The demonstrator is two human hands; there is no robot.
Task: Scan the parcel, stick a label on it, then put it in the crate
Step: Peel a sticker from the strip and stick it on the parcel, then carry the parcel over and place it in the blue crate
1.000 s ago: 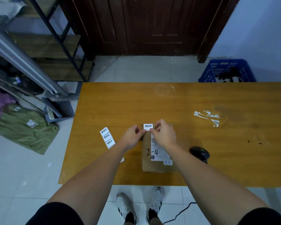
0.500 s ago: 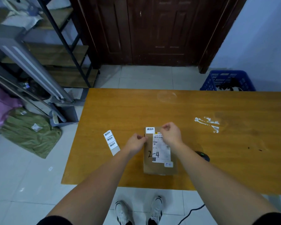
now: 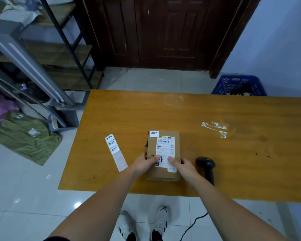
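The parcel (image 3: pixel 162 154), a brown cardboard box, lies flat on the counter (image 3: pixel 215 153) near its front edge. Both hands clasp its near half: the left hand (image 3: pixel 143 164) wraps the left side, the right hand (image 3: pixel 182 166) the right side, thumbs pressed on the white shipping sheet on top. Each grip is partly closed around the box. A small white label (image 3: pixel 154 133) sits on its far left corner. The blue crate (image 3: pixel 240 85) stands on the floor beyond the counter's far edge.

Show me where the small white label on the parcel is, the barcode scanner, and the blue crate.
small white label (image 3: pixel 154 133), head view, middle of the sticker at the parcel's far left corner.
barcode scanner (image 3: pixel 205 162), head view, top of its black head.
blue crate (image 3: pixel 240 84), head view, its perforated wall.
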